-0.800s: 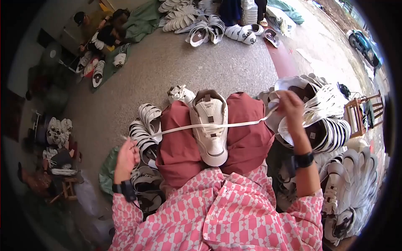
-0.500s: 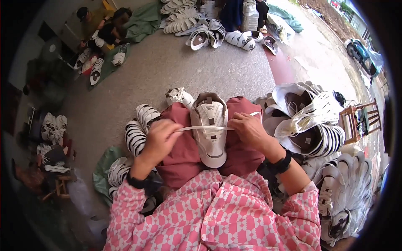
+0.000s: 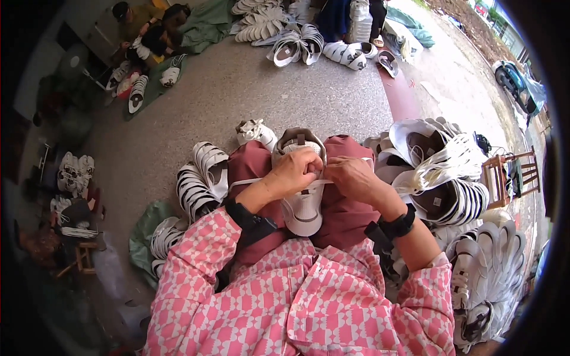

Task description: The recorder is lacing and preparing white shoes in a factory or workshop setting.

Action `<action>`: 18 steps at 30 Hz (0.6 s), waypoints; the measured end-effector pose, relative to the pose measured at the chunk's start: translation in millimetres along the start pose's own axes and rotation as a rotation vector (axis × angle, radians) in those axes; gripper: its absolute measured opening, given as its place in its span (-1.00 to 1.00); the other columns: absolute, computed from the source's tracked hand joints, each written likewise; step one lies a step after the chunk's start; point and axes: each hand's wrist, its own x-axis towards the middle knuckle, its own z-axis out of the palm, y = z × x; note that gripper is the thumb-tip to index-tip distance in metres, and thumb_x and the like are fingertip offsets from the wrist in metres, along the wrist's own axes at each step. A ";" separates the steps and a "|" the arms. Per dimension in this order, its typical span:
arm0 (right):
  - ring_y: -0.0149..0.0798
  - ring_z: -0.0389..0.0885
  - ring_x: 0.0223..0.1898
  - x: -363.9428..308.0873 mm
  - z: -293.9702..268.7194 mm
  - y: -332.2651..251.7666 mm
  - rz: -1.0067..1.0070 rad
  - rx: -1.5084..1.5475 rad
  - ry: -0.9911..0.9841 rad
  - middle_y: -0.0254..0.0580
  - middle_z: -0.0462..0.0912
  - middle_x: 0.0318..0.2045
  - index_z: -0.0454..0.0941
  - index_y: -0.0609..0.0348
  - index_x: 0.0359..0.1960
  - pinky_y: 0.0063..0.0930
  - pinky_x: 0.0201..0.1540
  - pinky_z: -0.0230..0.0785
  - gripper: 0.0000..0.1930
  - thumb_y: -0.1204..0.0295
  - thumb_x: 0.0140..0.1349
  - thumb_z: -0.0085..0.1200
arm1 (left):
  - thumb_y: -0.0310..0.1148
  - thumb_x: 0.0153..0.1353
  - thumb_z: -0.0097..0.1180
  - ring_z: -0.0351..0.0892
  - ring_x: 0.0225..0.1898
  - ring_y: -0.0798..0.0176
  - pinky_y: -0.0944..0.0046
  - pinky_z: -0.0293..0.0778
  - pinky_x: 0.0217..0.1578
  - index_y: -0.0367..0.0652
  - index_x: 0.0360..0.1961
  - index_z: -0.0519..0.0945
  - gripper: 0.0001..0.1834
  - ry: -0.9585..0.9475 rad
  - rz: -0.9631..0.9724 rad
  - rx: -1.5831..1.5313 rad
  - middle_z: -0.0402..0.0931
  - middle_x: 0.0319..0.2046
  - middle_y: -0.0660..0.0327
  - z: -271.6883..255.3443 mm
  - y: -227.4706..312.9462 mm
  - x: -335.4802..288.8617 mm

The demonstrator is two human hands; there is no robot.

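A cream sneaker (image 3: pixel 304 216) rests on my lap between my knees, its toe toward me and its brown-lined collar away. A flat white shoelace (image 3: pixel 244 180) lies crosswise over it, ends out over both thighs. My left hand (image 3: pixel 297 172) is above the sneaker's tongue, fingers curled into a pinch; whatever is between them is hidden. Close beside it, at the sneaker's right edge, my right hand (image 3: pixel 349 178) pinches the shoelace. The two hands nearly touch and cover most of the eyelets.
Stacked white shoe uppers (image 3: pixel 199 184) stand by my left knee, near a laced sneaker (image 3: pixel 256 134). On my right are more uppers (image 3: pixel 451 202), a bundle of white laces (image 3: pixel 454 160) and a wooden chair (image 3: pixel 510 175). Another person (image 3: pixel 142 29) sits at the far left.
My left hand has moved right, from the shoelace's left part over my thigh to above the sneaker, beside my right hand. The right hand has stayed nearly in place.
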 end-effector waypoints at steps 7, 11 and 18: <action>0.01 0.57 -0.26 2.0 -12.0 -9.9 0.054 0.082 0.156 -0.15 0.54 -0.28 0.52 0.15 -0.26 -0.20 -0.22 0.43 -0.80 0.51 0.03 0.12 | -0.53 -0.04 0.18 0.45 -0.41 0.18 0.25 0.38 -0.38 -0.25 -0.41 0.54 -0.87 0.043 0.102 0.094 0.40 -0.46 0.15 5.6 -6.2 -2.4; 0.00 0.56 -0.24 5.1 -13.3 3.6 -0.083 0.122 0.135 -0.16 0.52 -0.29 0.48 0.12 -0.20 -0.20 -0.22 0.44 -0.70 0.51 -0.02 0.19 | -0.53 -0.04 0.19 0.47 -0.38 0.12 0.20 0.39 -0.32 -0.25 -0.41 0.54 -0.88 0.086 0.162 0.161 0.41 -0.45 0.13 8.8 -2.7 -4.2; -0.05 0.57 -0.22 24.7 -24.0 11.9 -0.160 -0.023 -0.003 -0.21 0.52 -0.29 0.46 0.10 -0.28 -0.18 -0.23 0.42 -0.65 0.42 -0.15 0.30 | -0.51 -0.02 0.22 0.52 -0.29 0.04 0.16 0.43 -0.25 -0.25 -0.40 0.56 -0.87 0.094 0.179 0.163 0.47 -0.40 0.09 10.7 -0.6 -7.5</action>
